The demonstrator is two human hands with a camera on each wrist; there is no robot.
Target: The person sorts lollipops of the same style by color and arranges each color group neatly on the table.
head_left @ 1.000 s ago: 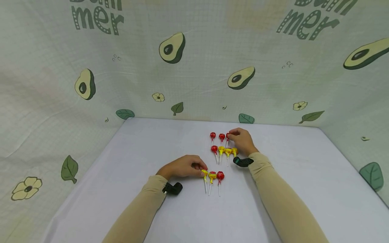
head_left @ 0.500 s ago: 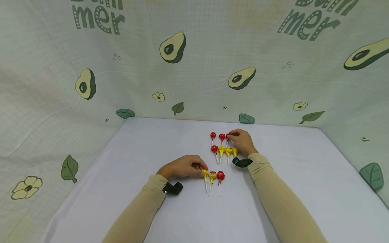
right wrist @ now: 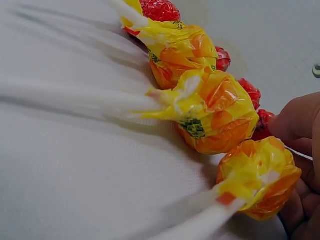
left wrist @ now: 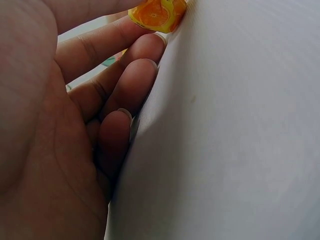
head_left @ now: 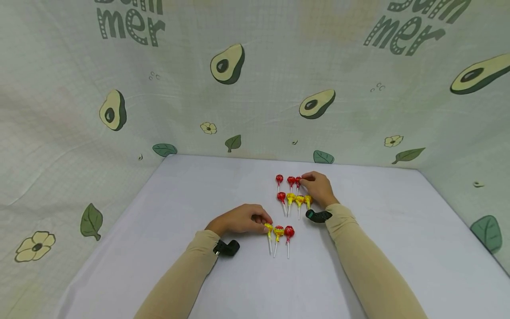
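My left hand (head_left: pixel 242 219) pinches the head of a yellow lollipop (head_left: pixel 268 227) at the left end of the front row; its orange-printed wrapper (left wrist: pixel 155 14) shows in the left wrist view. Beside it lie a yellow-and-red lollipop (head_left: pixel 278 231) and a red lollipop (head_left: pixel 289 231). Farther back, my right hand (head_left: pixel 319 188) holds a red lollipop (head_left: pixel 298 180) by its head, the thumb against it in the right wrist view. Two more red lollipops, one in the middle (head_left: pixel 291 180) and one at the left (head_left: pixel 279 178), complete that back row. All sticks point towards me.
Between the two rows lie a red lollipop (head_left: pixel 281 196) and three yellow ones (right wrist: pixel 220 112), close under my right wrist. A white cloth covers the table (head_left: pixel 159 212). Behind it hangs a curtain (head_left: pixel 263 66) printed with avocados and leaves.
My right fingers have shifted very slightly to the right, and a little more of the red lollipop's head shows. The left hand and the other lollipops stay in place.
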